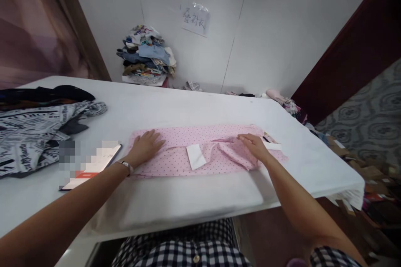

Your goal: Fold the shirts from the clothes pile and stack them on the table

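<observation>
A pink shirt with small dark dots (pixel 175 162) lies in a long folded strip across the table, its lower layer wrinkled towards the right. My left hand (pixel 145 147) rests flat on the shirt's left end, fingers spread. At the right part, my right hand (pixel 252 145) has its fingers closed at a raised fold of the cloth; the thumb is mostly hidden. A white rectangular patch (pixel 196 157), like paper or a label, shows on the middle of the shirt. Beyond my right wrist, a white strip (pixel 272 146) lies on the shirt's right end.
A phone or tablet (pixel 94 171), partly blurred, lies left of the shirt on the white-covered table (pixel 194 108). Black-and-white printed clothes (pixel 34 133) are heaped at far left. Behind stands a clothes pile (pixel 147 58); more clothes (pixel 286 102) lie beyond the right edge.
</observation>
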A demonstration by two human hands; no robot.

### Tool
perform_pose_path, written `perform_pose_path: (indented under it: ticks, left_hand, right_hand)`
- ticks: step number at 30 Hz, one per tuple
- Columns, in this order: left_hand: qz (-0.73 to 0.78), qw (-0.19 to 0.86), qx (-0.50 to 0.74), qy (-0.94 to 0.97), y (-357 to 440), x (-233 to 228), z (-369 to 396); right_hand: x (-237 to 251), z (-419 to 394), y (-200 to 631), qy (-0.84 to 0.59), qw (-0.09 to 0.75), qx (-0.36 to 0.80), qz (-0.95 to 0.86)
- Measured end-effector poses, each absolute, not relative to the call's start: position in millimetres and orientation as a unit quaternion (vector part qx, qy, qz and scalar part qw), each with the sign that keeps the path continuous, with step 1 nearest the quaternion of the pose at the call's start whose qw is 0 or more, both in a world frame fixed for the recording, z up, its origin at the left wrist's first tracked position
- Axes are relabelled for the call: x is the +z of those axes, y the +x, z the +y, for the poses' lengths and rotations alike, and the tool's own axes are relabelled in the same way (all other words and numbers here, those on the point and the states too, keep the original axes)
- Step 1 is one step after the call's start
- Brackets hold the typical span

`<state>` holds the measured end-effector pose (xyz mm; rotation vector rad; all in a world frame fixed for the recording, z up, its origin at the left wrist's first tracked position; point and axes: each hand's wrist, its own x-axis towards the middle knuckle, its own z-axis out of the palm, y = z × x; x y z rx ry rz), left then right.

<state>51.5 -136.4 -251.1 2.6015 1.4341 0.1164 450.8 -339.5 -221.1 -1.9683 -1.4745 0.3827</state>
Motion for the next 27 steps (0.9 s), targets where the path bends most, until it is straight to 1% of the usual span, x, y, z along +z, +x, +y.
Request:
perform_pose_path:
  ticks: [2,4,6,8,12,14,16,17,19,21,22,24,27]
  left_hand:
    - [0.449,0.079,0.09,0.885,66.8,-243.0,-150.0]
    - [0.391,0.096,0.122,0.907,88.2,-236.6,-167.1]
    - [0.343,0.116,0.123,0.924,111.1,-234.7,-182.9]
    - [0.314,0.115,0.106,0.936,131.2,-237.1,-193.4]
    - [0.313,0.093,0.081,0.942,155.4,-241.7,-200.2]
    - [0.322,0.105,0.084,0.937,159.3,-236.3,-203.6]
    - [0.327,0.159,0.094,0.927,157.7,-223.2,-210.3]
    - [0.328,0.207,0.1,0.916,154.9,-213.8,-214.8]
    - [0.322,0.336,0.11,0.878,146.2,-190.3,-224.3]
    - [0.311,0.456,0.124,0.825,135.7,-163.0,-232.2]
    - [0.31,0.499,0.137,0.797,130.8,-149.0,-235.1]
    - [0.322,0.557,0.176,0.745,123.4,-122.4,-238.7]
    - [0.342,0.603,0.243,0.678,119.7,-89.6,-241.0]
  right_hand:
    - [-217.7,-345.2,436.1,-0.75,0.276,0.149,-0.582]
    - [-216.5,-350.1,435.5,-0.775,0.233,0.129,-0.572]
    - [-216.9,-355.6,445.0,-0.797,0.222,0.11,-0.551]
    - [-218.3,-362.6,458.7,-0.803,0.253,0.111,-0.528]
    - [-223.5,-378.6,482.5,-0.799,0.387,0.106,-0.447]
    - [-227.9,-385.2,491.0,-0.796,0.445,0.095,-0.399]
    - [-233.3,-390.2,498.5,-0.785,0.49,0.095,-0.367]
    - [-236.2,-391.8,502.1,-0.777,0.506,0.097,-0.362]
    - [-241.7,-393.1,509.1,-0.764,0.515,0.105,-0.373]
    - [-246.2,-390.8,515.0,-0.762,0.497,0.115,-0.399]
    - [-248.1,-388.3,517.4,-0.763,0.484,0.121,-0.412]
    - [-250.9,-380.8,520.8,-0.767,0.453,0.13,-0.435]
    - [-253.2,-366.6,524.1,-0.782,0.407,0.137,-0.452]
